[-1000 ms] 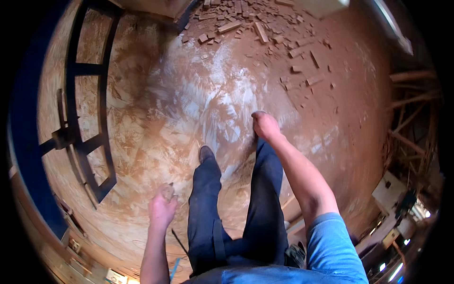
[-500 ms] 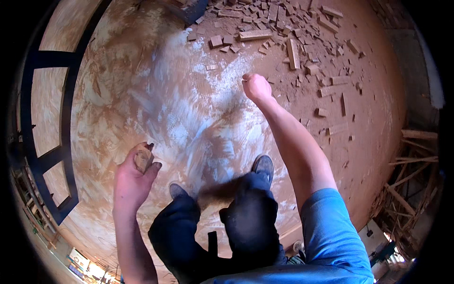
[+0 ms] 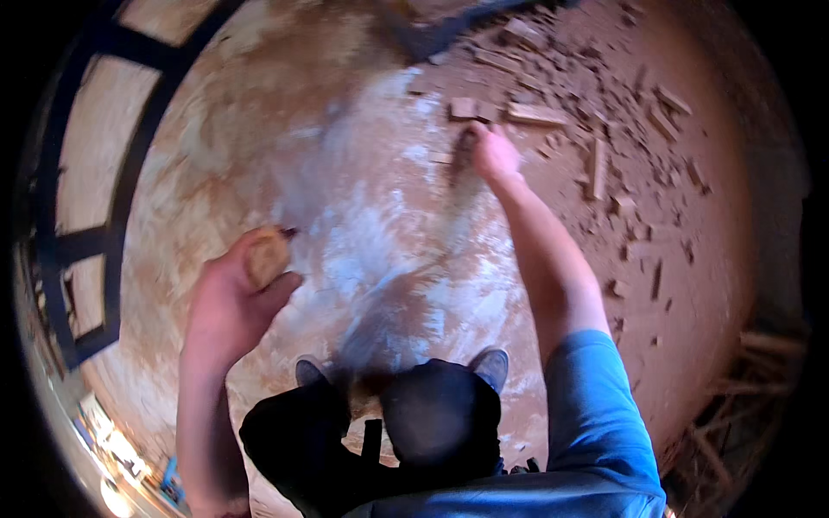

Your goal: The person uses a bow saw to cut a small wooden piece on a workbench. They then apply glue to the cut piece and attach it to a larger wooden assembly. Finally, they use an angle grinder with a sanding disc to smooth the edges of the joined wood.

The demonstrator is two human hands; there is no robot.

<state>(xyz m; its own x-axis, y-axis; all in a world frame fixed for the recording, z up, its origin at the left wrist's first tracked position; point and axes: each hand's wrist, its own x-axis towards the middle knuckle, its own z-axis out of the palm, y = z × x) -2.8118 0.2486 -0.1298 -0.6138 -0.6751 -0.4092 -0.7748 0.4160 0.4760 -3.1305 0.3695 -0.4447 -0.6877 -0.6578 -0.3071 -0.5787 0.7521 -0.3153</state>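
My left hand [image 3: 229, 298] is closed around a short piece of light wood [image 3: 268, 257], held above the floor at the left. A small dark reddish tip [image 3: 288, 232] shows beside the wood; I cannot make out what it is. My right arm stretches forward, and my right hand [image 3: 496, 154] is down at the near edge of the scattered wood. Its blurred fingertips meet or almost meet a squarish wood block [image 3: 464, 108]. A second small block [image 3: 487, 111] sits right beside that one, and whether the fingers grip anything is not clear.
Wood offcuts [image 3: 598, 168] and crumbs spread over the dusty floor [image 3: 345, 259] at the far right. A dark frame [image 3: 112, 207] runs along the left, and a dark bar [image 3: 449, 36] crosses the far edge. Stacked sticks [image 3: 725, 423] stand at the lower right. My shoes [image 3: 490, 369] are below.
My right hand has moved forward, from over bare floor to the small blocks. My left hand still holds its wood piece. The whole view has shifted and turned slightly.
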